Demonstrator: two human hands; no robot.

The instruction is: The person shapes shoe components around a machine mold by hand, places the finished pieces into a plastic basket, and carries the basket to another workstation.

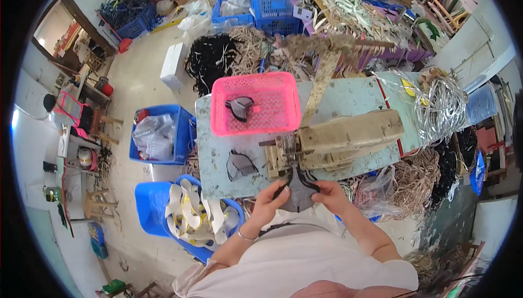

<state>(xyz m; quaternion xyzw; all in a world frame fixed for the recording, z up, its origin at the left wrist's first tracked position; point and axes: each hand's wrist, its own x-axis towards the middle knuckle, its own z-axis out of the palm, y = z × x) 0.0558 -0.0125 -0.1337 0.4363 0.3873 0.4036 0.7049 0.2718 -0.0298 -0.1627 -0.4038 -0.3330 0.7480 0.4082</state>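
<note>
Below the head of a beige sewing machine (pixel 348 140), I hold a grey fabric piece (pixel 299 192) with black edging, shaped like a shoe upper. My left hand (pixel 271 197) pinches its left edge, and my right hand (pixel 330 194) grips the black edging on the right. The fabric's far end reaches under the machine head, where the needle area is hidden. A similar grey piece (pixel 241 166) with black trim lies on the worktable (pixel 332 94), left of the machine. Another dark-trimmed grey piece (pixel 239 108) rests in a pink plastic basket (pixel 256 130) behind it.
Blue tubs stand left of the table, one with plastic bags (pixel 155 134), one with curved white pieces (pixel 190 211). Silvery strips (pixel 441 105) hang over the table's right end. Heaps of black cord (pixel 211 61) and pale strips, plus blue crates (pixel 278 1), fill the far side.
</note>
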